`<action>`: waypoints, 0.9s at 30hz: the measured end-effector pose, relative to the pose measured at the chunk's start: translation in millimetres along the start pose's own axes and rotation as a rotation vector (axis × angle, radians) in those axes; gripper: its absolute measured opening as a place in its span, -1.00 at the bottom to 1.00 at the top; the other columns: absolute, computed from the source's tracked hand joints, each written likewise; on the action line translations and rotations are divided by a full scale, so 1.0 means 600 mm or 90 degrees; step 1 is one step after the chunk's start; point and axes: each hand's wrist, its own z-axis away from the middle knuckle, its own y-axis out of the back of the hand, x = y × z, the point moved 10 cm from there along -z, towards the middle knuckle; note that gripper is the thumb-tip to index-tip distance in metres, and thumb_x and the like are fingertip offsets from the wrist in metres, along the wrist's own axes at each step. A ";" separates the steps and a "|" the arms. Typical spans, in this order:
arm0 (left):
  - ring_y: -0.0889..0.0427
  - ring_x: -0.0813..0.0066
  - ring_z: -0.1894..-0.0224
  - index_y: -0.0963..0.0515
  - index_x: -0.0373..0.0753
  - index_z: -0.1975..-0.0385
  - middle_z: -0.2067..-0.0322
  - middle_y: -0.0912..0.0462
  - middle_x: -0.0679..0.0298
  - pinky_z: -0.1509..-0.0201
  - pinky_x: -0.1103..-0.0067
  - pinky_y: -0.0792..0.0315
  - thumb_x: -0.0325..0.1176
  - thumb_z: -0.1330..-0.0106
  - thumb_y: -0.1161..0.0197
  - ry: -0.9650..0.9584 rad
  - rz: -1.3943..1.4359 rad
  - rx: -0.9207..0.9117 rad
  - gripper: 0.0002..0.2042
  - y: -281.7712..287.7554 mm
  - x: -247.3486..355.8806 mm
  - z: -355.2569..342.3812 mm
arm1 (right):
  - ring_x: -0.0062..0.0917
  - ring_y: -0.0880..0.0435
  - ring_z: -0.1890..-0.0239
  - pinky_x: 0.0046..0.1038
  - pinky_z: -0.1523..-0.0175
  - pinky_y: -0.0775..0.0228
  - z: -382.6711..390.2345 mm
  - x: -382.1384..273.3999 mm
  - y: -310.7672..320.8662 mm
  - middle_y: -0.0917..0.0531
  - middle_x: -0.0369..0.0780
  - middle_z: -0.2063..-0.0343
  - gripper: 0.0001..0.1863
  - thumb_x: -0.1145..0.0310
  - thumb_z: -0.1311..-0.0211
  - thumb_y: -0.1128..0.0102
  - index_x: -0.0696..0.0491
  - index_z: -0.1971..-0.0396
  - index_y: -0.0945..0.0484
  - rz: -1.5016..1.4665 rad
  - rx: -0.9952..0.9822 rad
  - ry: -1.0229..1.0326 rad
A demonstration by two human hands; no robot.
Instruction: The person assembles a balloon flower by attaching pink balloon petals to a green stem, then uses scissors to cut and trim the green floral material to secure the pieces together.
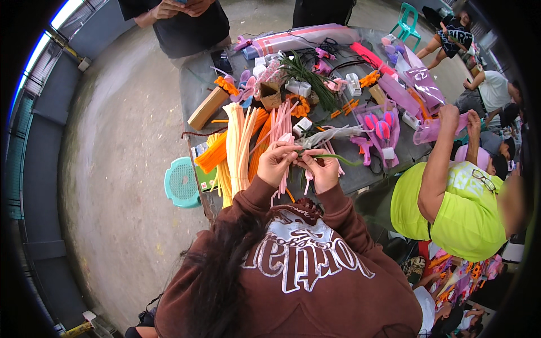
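The left hand [277, 164] has its thumb and fingertips pressed together, seemingly on the inner end of a green stem [345, 160], while the right hand [319, 172] pinches that stem further along, its free end sticking out to the right. Fingertip grips probably suit something so thin, and two holds would steady it; the fingers hide exactly what lies between. It is held above the near edge of the surface [356, 178]. Peach sticks [239, 147] and orange sticks [213, 155] lie bundled to the left, perhaps to keep colours sorted and within reach.
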 end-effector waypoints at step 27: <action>-0.56 0.31 0.35 -0.49 -0.36 0.45 0.46 -0.55 0.19 0.26 0.53 -0.43 -0.65 0.00 -0.13 -0.173 -0.187 -0.344 -0.89 -0.098 0.060 0.045 | -0.71 -0.46 0.27 -0.69 0.18 -0.30 0.020 0.094 0.007 -0.49 -0.32 0.29 -0.63 0.22 -0.33 0.26 0.17 0.07 -0.36 0.210 -0.315 -0.191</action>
